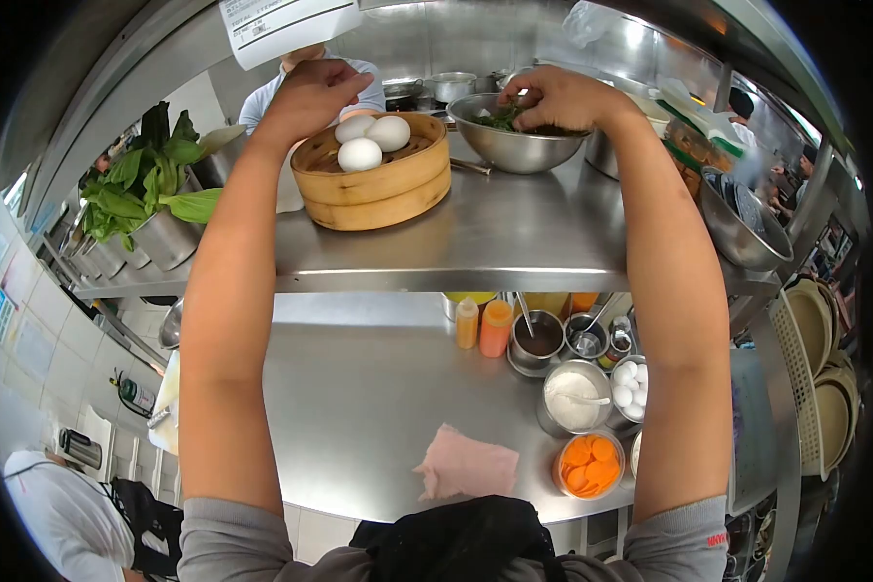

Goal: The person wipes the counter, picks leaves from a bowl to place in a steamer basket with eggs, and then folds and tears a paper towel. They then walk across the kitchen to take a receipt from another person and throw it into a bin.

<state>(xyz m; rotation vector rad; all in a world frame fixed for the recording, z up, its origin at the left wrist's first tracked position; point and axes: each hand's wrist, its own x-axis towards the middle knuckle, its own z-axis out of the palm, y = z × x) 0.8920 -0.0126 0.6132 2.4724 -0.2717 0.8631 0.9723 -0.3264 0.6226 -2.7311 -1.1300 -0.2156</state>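
At the upper shelf, my left hand (310,95) is raised beside and above a round bamboo steamer (373,199), its fingers curled together. Whether anything is between them is hidden. Several white eggs (361,154) sit inside the steamer. My right hand (565,97) reaches over the far rim of a steel bowl (519,150), fingers bent down and closed on dark leafy greens (500,118) lying in it. The thumb and fingertips are partly hidden among the leaves.
Leafy vegetables (145,184) stand in a metal container at left. Below the shelf, a pink cloth (468,464) lies on the steel counter (349,388), near sauce bottles (496,328), a white powder tub (574,396) and sliced carrots (589,466). A person (252,102) stands behind the shelf.
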